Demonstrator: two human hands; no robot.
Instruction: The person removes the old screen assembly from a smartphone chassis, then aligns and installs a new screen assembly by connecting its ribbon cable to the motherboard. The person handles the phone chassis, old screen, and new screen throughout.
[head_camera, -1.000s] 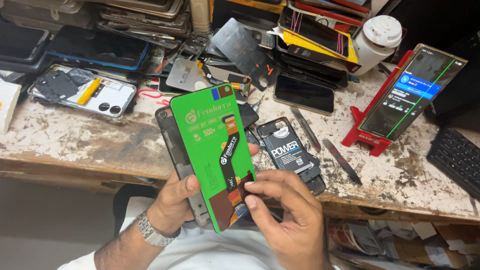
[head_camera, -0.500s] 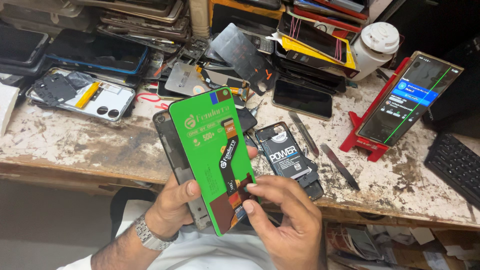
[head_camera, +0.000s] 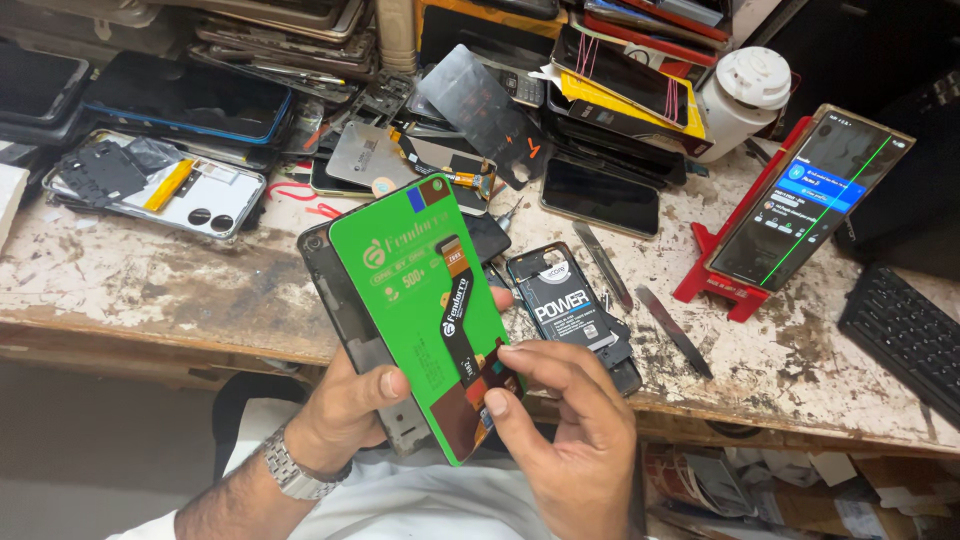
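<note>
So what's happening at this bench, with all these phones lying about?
A person holds a green-backed phone screen panel over a dark phone frame above a worn workbench. The left hand grips both from the side; the right hand pinches the panel's lower edge by its brown flex cable. An opened phone showing its battery lies just behind, and a lit phone leans on a red stand.

A phone repair workshop. The stained workbench (head_camera: 150, 270) is heaped with opened phones (head_camera: 150, 190), loose screens (head_camera: 600, 195) and metal prying tools (head_camera: 672, 330).
</note>
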